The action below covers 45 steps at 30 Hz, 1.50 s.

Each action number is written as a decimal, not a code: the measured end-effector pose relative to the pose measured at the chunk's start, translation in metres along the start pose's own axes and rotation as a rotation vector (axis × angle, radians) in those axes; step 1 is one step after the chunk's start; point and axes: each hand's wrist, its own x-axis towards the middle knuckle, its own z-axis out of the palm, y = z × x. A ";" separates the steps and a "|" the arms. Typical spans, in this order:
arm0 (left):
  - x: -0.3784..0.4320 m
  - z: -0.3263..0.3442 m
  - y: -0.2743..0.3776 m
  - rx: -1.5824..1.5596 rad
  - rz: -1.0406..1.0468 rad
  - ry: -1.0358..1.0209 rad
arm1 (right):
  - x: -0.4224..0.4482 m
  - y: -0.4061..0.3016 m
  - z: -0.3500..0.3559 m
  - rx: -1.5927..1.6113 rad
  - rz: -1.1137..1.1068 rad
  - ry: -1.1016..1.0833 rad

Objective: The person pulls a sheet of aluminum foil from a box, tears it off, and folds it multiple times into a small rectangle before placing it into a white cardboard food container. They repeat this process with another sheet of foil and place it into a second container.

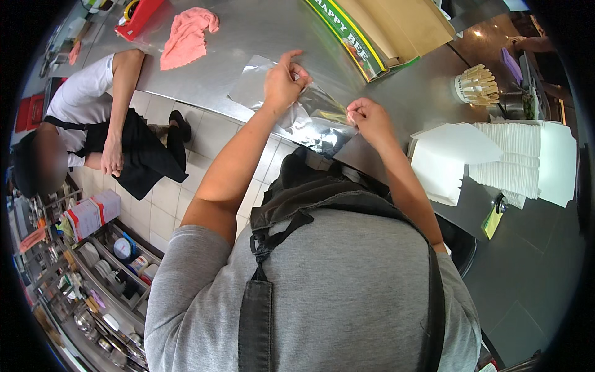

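Note:
A clear plastic sheet or bag (253,81) lies at the front edge of the steel counter (241,32), partly under my left hand (286,83). That hand pinches shiny clear film between thumb and fingers, its index finger raised. To the right, my right hand (369,118) pinches another edge of the film (320,135). Something yellow-green shows through the film between both hands; what it is, I cannot tell. Crinkled film hangs at the counter edge, close to my black apron (320,186).
Beyond my hands lie a pink cloth (188,37), a red tape dispenser (139,18) and an open cardboard box (395,28). At right stand a cup of wooden sticks (476,86) and a white box (439,162) beside stacked napkins (504,158). A person (93,111) leans on the counter at left.

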 end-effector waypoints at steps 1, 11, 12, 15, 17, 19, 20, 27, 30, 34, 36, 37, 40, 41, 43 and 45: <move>0.000 0.001 0.000 -0.014 -0.014 0.000 | -0.003 0.002 0.001 0.022 -0.006 0.022; 0.017 0.006 0.002 -0.008 0.000 0.074 | -0.042 -0.026 0.009 0.822 -0.023 0.256; 0.021 0.006 -0.003 -0.008 0.000 0.079 | -0.044 -0.024 0.011 0.820 -0.025 0.252; 0.025 -0.002 -0.005 -0.318 0.007 0.040 | -0.045 -0.007 0.016 0.736 -0.022 0.167; 0.015 -0.021 0.007 -0.248 0.068 -0.101 | -0.040 0.003 0.012 0.674 0.111 0.129; 0.008 -0.045 -0.010 0.040 0.238 -0.173 | -0.033 0.006 0.011 0.649 0.093 0.140; 0.003 -0.053 -0.019 0.329 0.402 -0.238 | -0.032 0.007 0.012 0.621 0.075 0.147; -0.009 -0.060 -0.036 0.622 0.427 -0.299 | -0.037 -0.004 0.016 0.720 0.021 0.160; -0.007 -0.058 -0.034 0.639 0.421 -0.286 | -0.048 -0.001 0.020 0.723 0.029 0.233; -0.007 -0.058 -0.030 0.621 0.415 -0.307 | -0.072 0.007 0.010 0.642 0.110 0.285; -0.007 -0.058 -0.034 0.612 0.415 -0.315 | -0.092 0.000 -0.001 0.565 0.164 0.295; -0.007 -0.060 -0.038 0.623 0.450 -0.260 | -0.102 -0.008 -0.008 0.514 0.052 0.335; -0.010 -0.051 -0.021 0.516 0.457 -0.159 | -0.125 -0.038 -0.030 0.443 -0.177 0.516; -0.014 -0.049 -0.003 0.414 0.407 -0.099 | -0.131 -0.038 -0.037 0.301 -0.369 0.592; -0.027 -0.044 0.039 0.009 0.100 -0.245 | -0.149 -0.047 -0.048 0.252 -0.578 0.640; -0.036 -0.041 0.070 -0.637 -0.442 -0.590 | -0.164 -0.052 -0.082 -0.052 -0.670 0.587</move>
